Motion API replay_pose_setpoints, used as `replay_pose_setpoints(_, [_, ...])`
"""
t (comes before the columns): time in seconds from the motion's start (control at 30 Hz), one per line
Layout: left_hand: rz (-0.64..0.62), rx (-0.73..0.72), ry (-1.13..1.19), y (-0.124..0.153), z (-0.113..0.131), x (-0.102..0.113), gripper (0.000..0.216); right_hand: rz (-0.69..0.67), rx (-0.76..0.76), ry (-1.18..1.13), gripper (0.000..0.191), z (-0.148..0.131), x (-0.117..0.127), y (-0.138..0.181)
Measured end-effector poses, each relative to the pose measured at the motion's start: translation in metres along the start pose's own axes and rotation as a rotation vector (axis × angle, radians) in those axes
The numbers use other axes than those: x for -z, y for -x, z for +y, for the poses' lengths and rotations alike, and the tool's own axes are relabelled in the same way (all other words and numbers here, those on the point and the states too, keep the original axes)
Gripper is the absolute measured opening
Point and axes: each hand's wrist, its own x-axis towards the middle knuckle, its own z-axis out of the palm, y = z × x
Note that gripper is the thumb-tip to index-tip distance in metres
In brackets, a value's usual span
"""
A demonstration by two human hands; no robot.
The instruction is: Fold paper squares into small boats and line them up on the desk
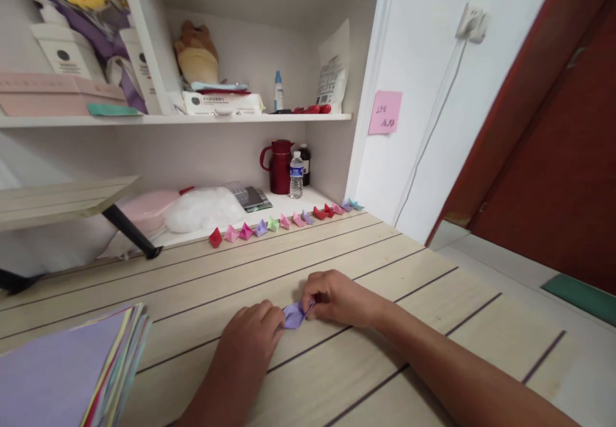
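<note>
Pale wood with dark seams makes up the counter [433,298], set under a white shelf [192,119] and beside a wall bearing a pink note [385,112]; along the back edge we see a row of small folded paper pieces [283,223] in many colours, and at the near left a stack of coloured sheets [62,369]. Near the front middle lies the purple paper [293,316], small and partly folded, flat on the wood between both hands. We judge it very light, thin and quick to crease or tear, and likely to slide on the smooth boards; it is best taken at its folded ends, not its soft middle. The right hand [339,298] comes in from the right on a long, low forearm, thumb and fingertips closed on the paper's right end. The left hand [253,340] sits knuckles up, fingers curled against the left edge; whether it pinches or only presses, we cannot tell.
</note>
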Motion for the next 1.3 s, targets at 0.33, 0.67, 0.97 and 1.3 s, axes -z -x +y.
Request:
replay_pose_setpoints(0.33, [0.387,-0.051,-0.066,0.0,-0.003,-0.014,0.021,0.366,-0.25,-0.116,0.003,0.031,-0.009,-0.013])
replay_pose_setpoints(0.67, [0.239,-0.429,-0.186,-0.003,0.028,-0.035,0.011,0.355,-0.265,-0.286,0.007,0.019,-0.047,-0.09])
replay_pose_setpoints(0.97, [0.167,-0.375,-0.125,-0.005,0.03,-0.036,0.014,0.295,-0.181,-0.232,0.02,0.011,-0.065,-0.114])
replay_pose_setpoints(1.3, [0.081,-0.228,-0.036,-0.01,0.026,-0.039,0.017,0.333,-0.089,-0.224,0.027,0.012,-0.064,-0.099])
